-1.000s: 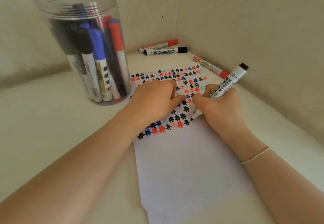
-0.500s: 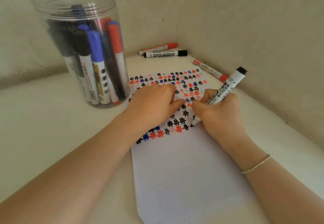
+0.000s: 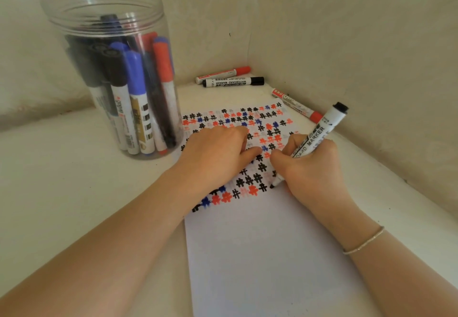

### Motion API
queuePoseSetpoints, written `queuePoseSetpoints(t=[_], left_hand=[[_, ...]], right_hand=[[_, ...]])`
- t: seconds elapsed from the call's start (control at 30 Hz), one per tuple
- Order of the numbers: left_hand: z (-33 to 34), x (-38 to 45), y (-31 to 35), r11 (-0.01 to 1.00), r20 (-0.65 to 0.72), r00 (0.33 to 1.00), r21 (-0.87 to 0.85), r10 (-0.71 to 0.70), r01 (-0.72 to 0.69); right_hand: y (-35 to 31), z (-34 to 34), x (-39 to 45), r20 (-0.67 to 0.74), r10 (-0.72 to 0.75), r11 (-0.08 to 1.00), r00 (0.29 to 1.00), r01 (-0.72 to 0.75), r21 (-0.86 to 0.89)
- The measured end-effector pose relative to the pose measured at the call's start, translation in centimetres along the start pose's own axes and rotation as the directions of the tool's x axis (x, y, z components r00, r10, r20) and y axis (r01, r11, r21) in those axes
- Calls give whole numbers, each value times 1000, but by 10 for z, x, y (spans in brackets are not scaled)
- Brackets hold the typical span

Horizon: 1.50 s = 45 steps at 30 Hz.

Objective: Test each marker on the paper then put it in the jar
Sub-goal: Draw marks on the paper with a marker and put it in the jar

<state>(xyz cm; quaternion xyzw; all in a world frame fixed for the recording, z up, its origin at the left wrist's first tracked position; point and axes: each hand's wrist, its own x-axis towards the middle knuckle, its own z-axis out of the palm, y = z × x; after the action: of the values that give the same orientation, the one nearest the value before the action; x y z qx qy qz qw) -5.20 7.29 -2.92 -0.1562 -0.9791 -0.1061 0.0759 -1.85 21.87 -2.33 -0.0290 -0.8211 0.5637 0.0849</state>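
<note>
**On the paper: one more black marker under test, three left lying at the back**

At the end of the lowest row of marks, the right hand (image 3: 312, 168) pinches a black whiteboard marker (image 3: 314, 140) in a writing grip, fingers curled round the barrel, the tip touching the paper (image 3: 260, 254) just beside the last black hash. Its cap sits pushed onto the rear end, pointing up and away. The left hand (image 3: 218, 154) rests on the sheet over the marked area, fingers loosely bent and holding nothing, pinning the paper down.

Judging by what lies where, most of the work looks done. The upper part of the paper carries many rows of black, red and blue hash marks, and the clear jar (image 3: 111, 73) to the left already stands packed with capped markers of all three colours. The lower part of the sheet is unmarked.

What seems left: finish this test mark, cap the marker and drop it in the jar. Three markers lie untouched on the shelf near the back corner: a red marker (image 3: 223, 73) and a black marker (image 3: 233, 82) side by side against the rear wall, and another red marker (image 3: 296, 105) along the right wall, just beyond the paper's far corner. Each would need its own mark and its trip to the jar. Whether others lie out of view cannot be told.
</note>
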Motion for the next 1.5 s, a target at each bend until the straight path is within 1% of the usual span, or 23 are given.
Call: queuePoseSetpoints(t=[0.13, 0.23, 0.3, 0.4, 0.5, 0.53, 0.57, 0.6, 0.63, 0.67, 0.73, 0.8, 0.87, 0.9, 0.93, 1.07, 1.23, 1.27, 1.33, 1.4, 1.47, 1.5], left_hand=[[0, 0, 0, 1000, 11, 1000, 2, -6, 6], [-1, 1, 1, 1000, 19, 1000, 2, -10, 10], [-2, 0, 1, 1000, 18, 1000, 0, -13, 13], [-2, -1, 2, 1000, 16, 1000, -1, -19, 19], [-2, -2, 2, 1000, 16, 1000, -12, -17, 17], [-2, -2, 2, 1000, 13, 1000, -19, -16, 16], [-2, -2, 1, 999, 9, 1000, -33, -14, 14], [-3, -4, 2, 998, 5, 1000, -66, -11, 11], [-4, -5, 2, 992, 8, 1000, -122, -12, 13], [-6, -7, 2, 979, 19, 1000, -202, -14, 18], [-10, -10, 2, 913, 57, 998, -406, -17, 39], [-13, -11, 3, 819, 81, 997, -573, 10, 38], [-14, -11, 5, 771, 86, 994, -637, 64, 5], [-12, -11, 6, 767, 87, 993, -642, 83, -8], [-10, -11, 7, 767, 87, 992, -641, 92, -15], [-9, -10, 6, 772, 90, 993, -636, 80, -4], [-15, -12, 9, 792, 80, 991, -609, 104, -34], [-15, -12, 10, 796, 78, 991, -604, 112, -42], [-16, -13, 12, 792, 81, 988, -607, 130, -55], [-14, -12, 11, 758, 84, 987, -650, 139, -51], [-13, -12, 10, 692, 86, 987, -721, 132, -30], [-13, -12, 9, 642, 90, 987, -767, 133, -17]], right_hand=[[1, -2, 1, 8, 4, 1000, 1000, -4, 1], [2, -1, 2, -36, 14, 999, 999, -12, 46], [3, 1, 3, -51, -11, 1000, 999, 12, 15], [6, 3, 3, -28, -47, 999, 999, 46, -19], [8, 2, 3, -14, -56, 998, 998, 56, -14], [8, 0, 5, -29, -44, 999, 999, 45, 29], [9, -2, 6, -56, -14, 992, 998, 21, 124], [9, -5, 7, -79, 28, 967, 996, -8, 253], [9, -9, 9, -90, 67, 927, 994, -29, 373], [8, -12, 10, -88, 89, 889, 992, -40, 455], [7, -15, 12, -47, 83, 824, 995, -42, 566], [7, -17, 14, 27, 71, 704, 997, -69, 706], [6, -19, 15, 92, 79, 576, 993, -121, 809], [6, -20, 15, 105, 85, 552, 991, -134, 823], [5, -21, 14, 97, 90, 558, 991, -131, 819], [7, -19, 15, -5, 126, 603, 992, -72, 794], [8, -17, 14, 9, 110, 650, 994, -79, 756], [8, -17, 14, 16, 106, 677, 994, -84, 731], [6, -16, 13, 27, 96, 766, 995, -91, 637], [5, -17, 12, 41, 98, 808, 994, -104, 580], [3, -19, 11, 74, 99, 794, 992, -124, 596], [2, -19, 11, 102, 93, 783, 990, -136, 607]])
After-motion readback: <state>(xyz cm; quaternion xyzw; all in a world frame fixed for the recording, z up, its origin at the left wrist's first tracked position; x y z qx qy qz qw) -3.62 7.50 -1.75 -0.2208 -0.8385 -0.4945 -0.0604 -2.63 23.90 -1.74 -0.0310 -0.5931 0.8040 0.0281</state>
